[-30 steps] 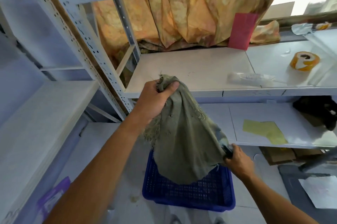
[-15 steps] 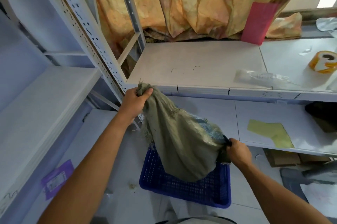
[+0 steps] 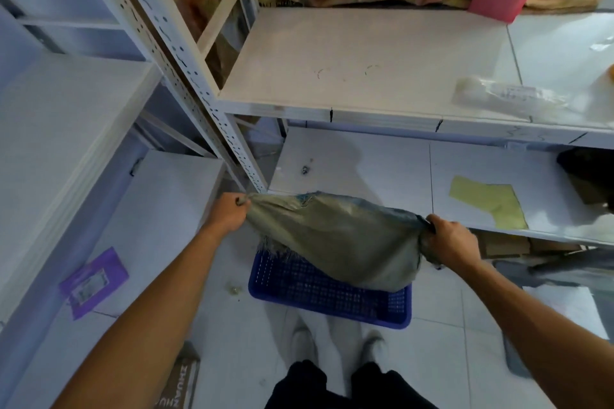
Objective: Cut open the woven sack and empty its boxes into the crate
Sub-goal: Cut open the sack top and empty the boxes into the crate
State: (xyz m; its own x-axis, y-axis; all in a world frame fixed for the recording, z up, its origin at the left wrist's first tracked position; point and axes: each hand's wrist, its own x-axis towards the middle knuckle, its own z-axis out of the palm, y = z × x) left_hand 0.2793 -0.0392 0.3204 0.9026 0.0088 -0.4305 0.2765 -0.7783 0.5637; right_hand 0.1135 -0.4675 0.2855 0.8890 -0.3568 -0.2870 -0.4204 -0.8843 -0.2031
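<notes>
A grey-green woven sack (image 3: 342, 239) hangs stretched between both hands, sagging in the middle over the crate. My left hand (image 3: 229, 214) grips its bunched left end, where frayed threads dangle. My right hand (image 3: 448, 239) is closed on the sack's right end, at about the same height. Below it on the floor sits a blue perforated plastic crate (image 3: 332, 299), its far part hidden by the sack. No boxes show in the crate's visible part or in the sack.
White metal shelving (image 3: 365, 69) rises ahead and to the left, with a perforated upright post (image 3: 186, 76) close to my left hand. A yellow paper (image 3: 488, 205) lies on the lower shelf. A purple packet (image 3: 94, 280) lies at the left. My shoes (image 3: 335, 345) stand behind the crate.
My left hand has dropped from well above the crate to the level of my right hand. The sack has gone from hanging steeply to lying nearly level. The view has tilted downward.
</notes>
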